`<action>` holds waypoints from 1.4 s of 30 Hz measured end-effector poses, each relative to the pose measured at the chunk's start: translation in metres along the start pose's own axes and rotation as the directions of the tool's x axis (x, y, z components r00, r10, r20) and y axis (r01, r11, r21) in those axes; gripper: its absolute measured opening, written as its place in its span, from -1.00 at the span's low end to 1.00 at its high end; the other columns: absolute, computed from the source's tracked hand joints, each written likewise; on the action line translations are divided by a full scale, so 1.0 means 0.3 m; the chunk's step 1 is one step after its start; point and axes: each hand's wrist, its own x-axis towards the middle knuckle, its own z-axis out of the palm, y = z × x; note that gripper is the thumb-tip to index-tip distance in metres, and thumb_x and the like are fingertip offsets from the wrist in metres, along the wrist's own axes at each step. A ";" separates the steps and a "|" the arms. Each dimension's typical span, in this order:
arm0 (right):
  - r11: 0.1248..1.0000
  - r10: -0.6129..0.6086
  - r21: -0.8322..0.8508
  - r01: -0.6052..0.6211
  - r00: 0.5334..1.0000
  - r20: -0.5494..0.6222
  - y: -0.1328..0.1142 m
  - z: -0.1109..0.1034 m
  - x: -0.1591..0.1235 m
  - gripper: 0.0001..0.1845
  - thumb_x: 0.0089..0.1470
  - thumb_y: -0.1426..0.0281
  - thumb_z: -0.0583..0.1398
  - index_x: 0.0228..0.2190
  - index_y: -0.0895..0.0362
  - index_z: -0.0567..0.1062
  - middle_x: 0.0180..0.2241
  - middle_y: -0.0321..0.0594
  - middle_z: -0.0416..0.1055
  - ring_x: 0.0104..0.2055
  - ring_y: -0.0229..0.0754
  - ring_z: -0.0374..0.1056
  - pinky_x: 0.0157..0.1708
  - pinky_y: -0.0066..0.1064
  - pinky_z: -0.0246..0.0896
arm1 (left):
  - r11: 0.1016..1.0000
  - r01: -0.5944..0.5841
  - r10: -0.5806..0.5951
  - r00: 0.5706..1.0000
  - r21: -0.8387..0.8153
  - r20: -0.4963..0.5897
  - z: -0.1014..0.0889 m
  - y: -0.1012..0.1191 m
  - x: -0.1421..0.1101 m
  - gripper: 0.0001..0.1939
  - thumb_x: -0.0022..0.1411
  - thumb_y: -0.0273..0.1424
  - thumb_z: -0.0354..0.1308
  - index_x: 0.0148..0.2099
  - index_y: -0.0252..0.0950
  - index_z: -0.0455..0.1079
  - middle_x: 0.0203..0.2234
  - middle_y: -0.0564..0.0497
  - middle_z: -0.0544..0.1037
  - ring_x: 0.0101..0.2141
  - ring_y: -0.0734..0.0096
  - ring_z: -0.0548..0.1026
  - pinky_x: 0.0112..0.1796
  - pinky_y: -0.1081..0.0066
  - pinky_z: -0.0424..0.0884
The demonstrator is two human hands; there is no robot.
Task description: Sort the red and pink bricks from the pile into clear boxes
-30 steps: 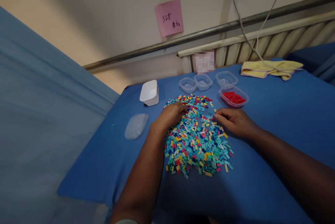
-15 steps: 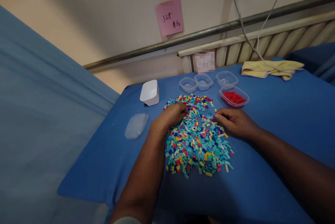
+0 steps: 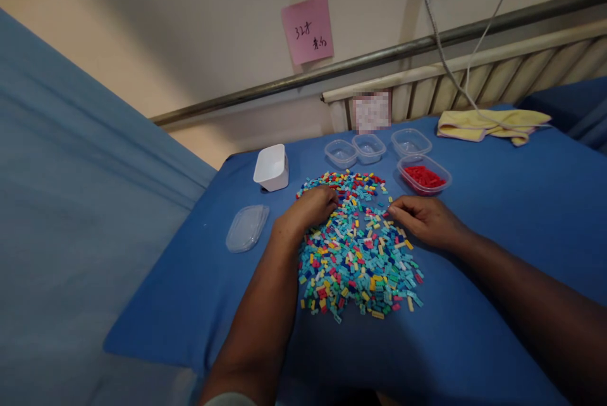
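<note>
A wide pile of small toy building bricks in turquoise, red, yellow, pink, blue and white lies spread over the blue cloth. My left hand rests on the pile's upper left part, its fingers curled down among the bricks; what they hold, if anything, is hidden. At the pile's right edge, my right hand has thumb and forefinger pinched together close to a few loose bricks. Whatever sits in that pinch is too small to make out. Behind my right hand stands a clear plastic tub holding red bricks.
Three clear tubs without bricks, among them one at the right, stand along the back. A white box is at the back left, with clear lids before it. A yellow cloth lies at the far right under a cable.
My left hand's fingers have drawn in slightly toward the palm over the bricks. My right hand stays in nearly the same place.
</note>
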 end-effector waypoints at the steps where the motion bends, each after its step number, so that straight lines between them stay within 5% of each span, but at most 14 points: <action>1: 1.000 -0.003 0.000 0.003 1.000 0.000 0.000 0.000 0.000 -0.61 0.42 0.08 0.16 -0.27 0.04 0.65 -0.41 -0.24 0.61 -0.41 -0.14 0.43 -0.41 -0.33 0.25 | 1.000 0.002 -0.002 1.000 0.007 -0.007 -0.001 0.000 0.000 -0.79 0.43 -0.47 0.11 -0.15 -0.28 0.59 -0.18 -0.09 0.67 -0.24 0.23 0.53 -0.24 0.34 0.35; 14: 1.000 -0.003 0.006 0.003 1.000 0.013 -0.008 -0.003 0.001 -0.63 0.43 0.11 0.16 -0.29 0.03 0.63 -0.41 -0.27 0.60 -0.40 -0.14 0.45 -0.37 -0.32 0.24 | 0.991 -0.039 0.033 0.998 -0.130 -0.044 0.005 0.034 0.000 -0.84 0.32 -0.51 0.12 -0.15 -0.24 0.53 -0.24 -0.02 0.65 -0.29 0.26 0.51 -0.29 0.35 0.28; 23: 1.000 0.002 -0.001 -0.002 1.000 0.012 0.000 0.000 0.003 -0.62 0.43 0.11 0.17 -0.29 0.05 0.64 -0.42 -0.26 0.59 -0.41 -0.16 0.43 -0.40 -0.34 0.21 | 0.950 0.053 -0.084 0.993 -0.308 -0.088 0.059 0.009 0.021 -0.80 0.20 -0.48 0.16 -0.14 -0.25 0.54 -0.29 0.01 0.65 -0.30 0.28 0.53 -0.32 0.36 0.30; 29: 1.000 -0.006 0.007 0.006 1.000 0.004 -0.001 0.000 0.004 -0.62 0.42 0.11 0.17 -0.30 0.06 0.64 -0.42 -0.28 0.59 -0.41 -0.17 0.43 -0.38 -0.35 0.21 | 0.656 0.110 -0.248 0.966 -0.746 -0.076 0.080 -0.026 0.017 -0.75 0.10 -0.36 0.24 -0.14 -0.30 0.54 -0.35 0.03 0.61 -0.38 0.39 0.50 -0.37 0.44 0.34; 35: 1.000 -0.004 0.020 0.004 1.000 0.000 -0.018 -0.002 0.013 -0.65 0.43 0.16 0.17 -0.30 0.07 0.63 -0.43 -0.29 0.58 -0.42 -0.18 0.42 -0.39 -0.34 0.17 | 0.404 0.092 -0.313 0.949 -0.910 -0.043 0.036 0.021 0.022 -0.73 0.09 -0.27 0.36 -0.20 -0.30 0.49 -0.53 0.10 0.50 -0.54 0.53 0.38 -0.47 0.48 0.28; 38: 0.999 -0.019 0.027 0.019 1.000 -0.014 -0.024 -0.001 0.020 -0.66 0.42 0.18 0.18 -0.33 0.07 0.61 -0.45 -0.31 0.55 -0.45 -0.21 0.38 -0.40 -0.35 0.14 | 0.342 0.064 -0.305 0.951 -0.937 -0.046 0.008 0.062 0.069 -0.74 0.06 -0.32 0.38 -0.20 -0.32 0.49 -0.50 0.08 0.52 -0.54 0.55 0.39 -0.45 0.48 0.33; 42: 0.998 -0.040 0.050 0.041 0.999 -0.034 -0.024 0.001 0.027 -0.68 0.42 0.22 0.19 -0.35 0.07 0.60 -0.44 -0.32 0.55 -0.42 -0.22 0.39 -0.38 -0.36 0.15 | 0.377 0.014 -0.219 0.973 -0.926 -0.075 -0.040 0.148 0.207 -0.80 0.12 -0.37 0.36 -0.21 -0.33 0.52 -0.52 0.09 0.50 -0.55 0.56 0.38 -0.46 0.50 0.30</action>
